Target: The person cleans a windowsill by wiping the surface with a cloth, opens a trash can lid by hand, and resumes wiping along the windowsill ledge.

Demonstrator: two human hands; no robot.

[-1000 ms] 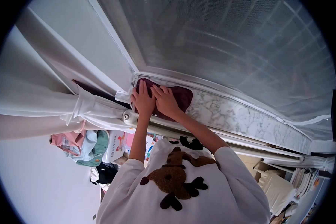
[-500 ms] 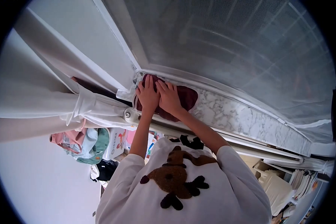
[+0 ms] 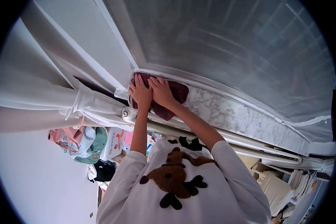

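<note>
A gray window screen (image 3: 227, 48) fills the upper right of the frame, and the person's white shirt (image 3: 220, 186), bearing a brown animal (image 3: 170, 177), takes up the bottom center. A white curtain (image 3: 33, 86), gathered and tied, spreads over the left side, its bunched end reaching close to the work. A marble sill (image 3: 231, 110) runs from the center down toward the right edge, with white pipes (image 3: 265, 151) along its near side. A pink, pale blue and green bundle (image 3: 80, 142) sits at lower left, a stack of papers (image 3: 302, 183) at lower right, and a round white cap (image 3: 127, 114) just below the left hand (image 3: 141, 93). The window frame's corner and the curtain hem in the left end of the sill, where a dark red cloth (image 3: 178, 91) lies just above and left of the frame's center. The cloth is directly under both hands, showing past the fingertips at the top and well out to the right of the right hand (image 3: 161, 91). Both hands are palm down and flattened on it, fingers stretched out and fairly close together (the palms hide its middle). The cloth's long axis seems to follow the sill, sloping slightly down from left to right; a rounded end points right, and another corner points down toward the near edge.
</note>
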